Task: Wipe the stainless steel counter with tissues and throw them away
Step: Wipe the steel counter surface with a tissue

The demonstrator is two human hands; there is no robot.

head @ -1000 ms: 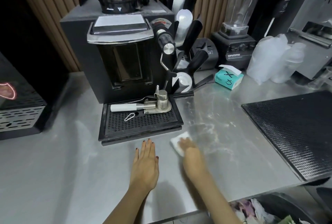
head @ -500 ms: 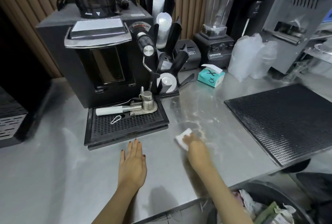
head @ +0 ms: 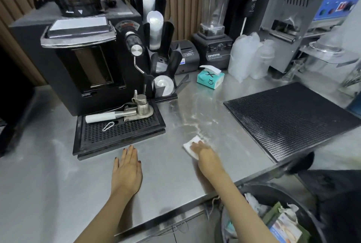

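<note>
Now your right hand (head: 207,155), fingers flat, has slid tissue (head: 189,147) right, away from drip tray (head: 117,135); left hand (head: 127,172) stays flat, empty on bench (head: 58,184). Smears (head: 192,123) remain ahead; bin (head: 259,190) later.

A right hand (head: 207,157) presses a folded white tissue (head: 189,147) flat against the smeared stainless steel counter (head: 58,194), fingers stretched over it. The left hand (head: 127,172) lies palm down on the metal, just in front of the black perforated drip tray (head: 119,135). A steel portafilter with a white handle (head: 117,115) rests on that tray, below the black coffee machine (head: 88,63). A teal tissue box (head: 210,78) stands further back, and a black ribbed rubber mat (head: 289,117) lies to the right. Below the counter edge, a dark round bin (head: 273,198) holds crumpled paper.
</note>
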